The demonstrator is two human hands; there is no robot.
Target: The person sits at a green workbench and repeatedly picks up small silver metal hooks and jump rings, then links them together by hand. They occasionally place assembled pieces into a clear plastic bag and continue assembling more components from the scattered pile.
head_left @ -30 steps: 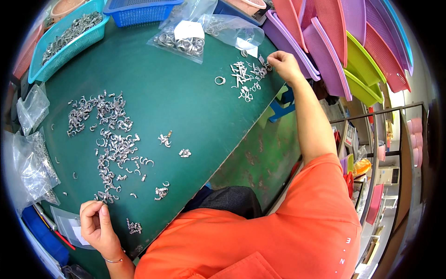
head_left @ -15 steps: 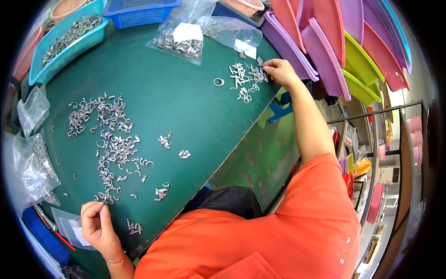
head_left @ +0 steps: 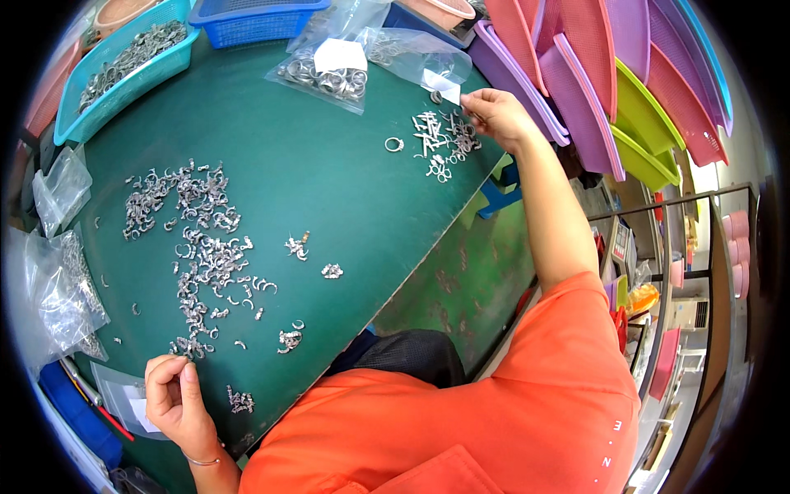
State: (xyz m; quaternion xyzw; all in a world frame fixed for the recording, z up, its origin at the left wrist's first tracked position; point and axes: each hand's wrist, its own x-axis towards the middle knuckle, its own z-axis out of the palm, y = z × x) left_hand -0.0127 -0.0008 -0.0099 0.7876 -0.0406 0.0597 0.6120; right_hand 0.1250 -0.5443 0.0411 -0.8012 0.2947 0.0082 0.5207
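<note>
At the table's far right edge, my right hand [head_left: 504, 120] is closed in a pinch beside the white label of a clear bag. What its fingertips hold, if anything, cannot be made out. Just below it lies a small group of silvery metal pieces [head_left: 429, 132], some straight and some curved, with a single metal ring [head_left: 394, 144] to their left. My left hand [head_left: 178, 402] rests at the near left, thumb and forefinger pressed together at the lower end of a large scatter of curved metal pieces [head_left: 216, 262]. Any piece between those fingers is too small to tell.
Small clusters of metal pieces [head_left: 290, 340] lie on the green table [head_left: 329, 181]. Along the back stand a turquoise basket [head_left: 123, 70] of metal parts, a blue basket [head_left: 255, 20] and a bag of rings [head_left: 325, 78]. Stacked purple trays [head_left: 576, 107] stand right; plastic bags [head_left: 53, 296] lie left.
My right hand has lifted its fingertips slightly away from the small group, toward the bag's white label. My left hand stays in its pinch. The whole view has shifted slightly.
</note>
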